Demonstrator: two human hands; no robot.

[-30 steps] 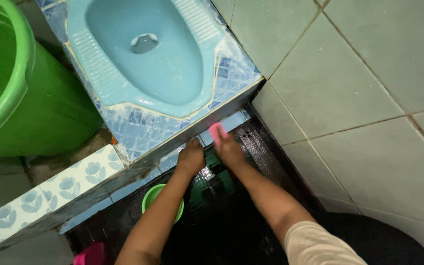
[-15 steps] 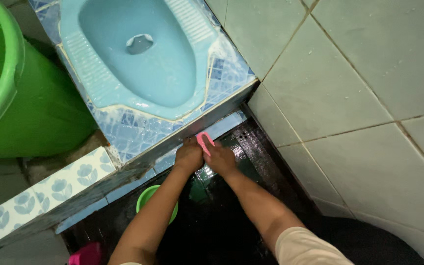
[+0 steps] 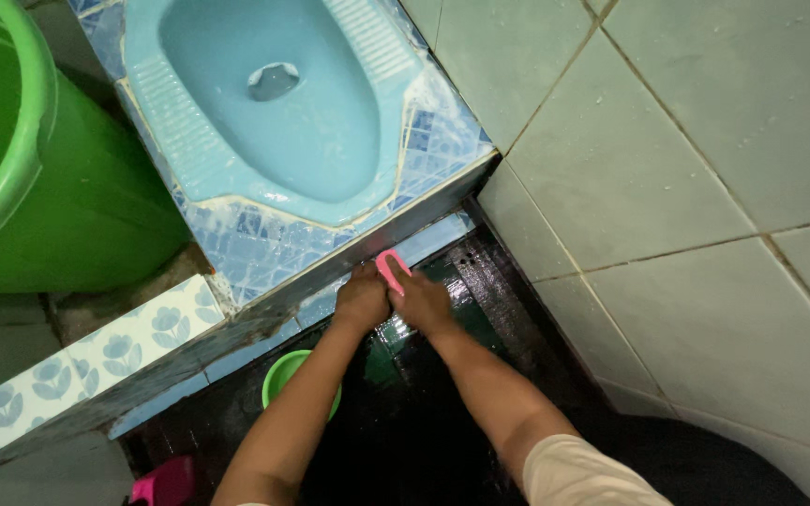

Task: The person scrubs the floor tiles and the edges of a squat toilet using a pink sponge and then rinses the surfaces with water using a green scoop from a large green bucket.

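- Sleeve (image 3: 583,473), pale, sits at the bottom edge on the right arm; both bare forearms reach forward and meet low over the floor.
- Floor (image 3: 405,440) under the arms is dark, wet and glossy.
- A pink thing (image 3: 166,483) shows at the bottom left edge; what it is cannot be told.
- A small green bowl (image 3: 283,375) stands on the floor, partly hidden under the left forearm.
- The left hand (image 3: 361,300) is bunched, knuckles up, touching the right hand; its fingers curl under, and whether they grip anything cannot be told.
- The right hand (image 3: 421,305) has its fingers closed around a pink brush (image 3: 391,272), whose far end sticks out past the knuckles.
- The brush lies between the two hands, its tip against the blue step face (image 3: 433,239) where that face meets the floor.
- Above the step, a platform (image 3: 255,248) of small blue mosaic tiles carries a light blue squat toilet (image 3: 274,103).
- To the left, a lower ledge (image 3: 86,361) has tiles with a blue flower print.
- A big green bucket (image 3: 30,187) stands at far left, just beside the platform.
- The wall (image 3: 667,169) of large pale green tiles fills the right side, with dark grout lines.
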